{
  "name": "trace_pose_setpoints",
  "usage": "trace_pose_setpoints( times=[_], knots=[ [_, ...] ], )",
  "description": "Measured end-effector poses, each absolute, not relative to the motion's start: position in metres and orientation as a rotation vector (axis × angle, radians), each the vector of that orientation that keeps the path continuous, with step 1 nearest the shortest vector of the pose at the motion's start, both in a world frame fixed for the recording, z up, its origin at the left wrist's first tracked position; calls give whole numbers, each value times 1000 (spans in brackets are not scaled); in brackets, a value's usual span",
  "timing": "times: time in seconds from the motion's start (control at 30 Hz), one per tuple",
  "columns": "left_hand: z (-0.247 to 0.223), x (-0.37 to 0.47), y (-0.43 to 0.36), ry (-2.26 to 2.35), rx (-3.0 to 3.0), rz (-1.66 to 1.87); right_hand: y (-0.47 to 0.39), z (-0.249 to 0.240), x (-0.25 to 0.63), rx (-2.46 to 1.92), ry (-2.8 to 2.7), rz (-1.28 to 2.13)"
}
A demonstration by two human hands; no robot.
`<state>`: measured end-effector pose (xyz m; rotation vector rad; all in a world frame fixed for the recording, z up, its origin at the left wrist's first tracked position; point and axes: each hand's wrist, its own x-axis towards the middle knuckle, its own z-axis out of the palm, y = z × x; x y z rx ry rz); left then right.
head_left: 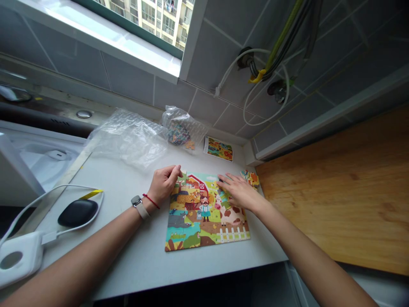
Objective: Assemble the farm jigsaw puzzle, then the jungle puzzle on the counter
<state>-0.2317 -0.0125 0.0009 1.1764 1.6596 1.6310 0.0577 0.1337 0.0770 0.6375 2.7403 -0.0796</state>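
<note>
A colourful jigsaw puzzle [207, 226] with a farm scene, a barn, a farmer and a cow lies flat on the white countertop. At its upper left corner rests my left hand [164, 181], fingers curled in and thumb against them; whether a piece is inside is hidden. My right hand [238, 189] lies over the upper right part of the puzzle with its fingers spread, covering some of the picture. Just beyond that hand, a few loose puzzle pieces [251, 179] sit by the counter's right edge.
Behind the puzzle are a crumpled clear plastic bag [131, 136], another bag with puzzle pieces [179, 132] and a small picture card [219, 148]. On the left are a black oval device [78, 212] and a white charger with cable [21, 258]. A wooden board [338, 187] adjoins the right.
</note>
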Motion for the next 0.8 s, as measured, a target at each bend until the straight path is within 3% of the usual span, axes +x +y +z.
trace_pose_setpoints(
  times=[0.8],
  knots=[
    [1, -234, -11, 1620, 1108, 1672, 91, 70, 58, 797, 2813, -164]
  ],
)
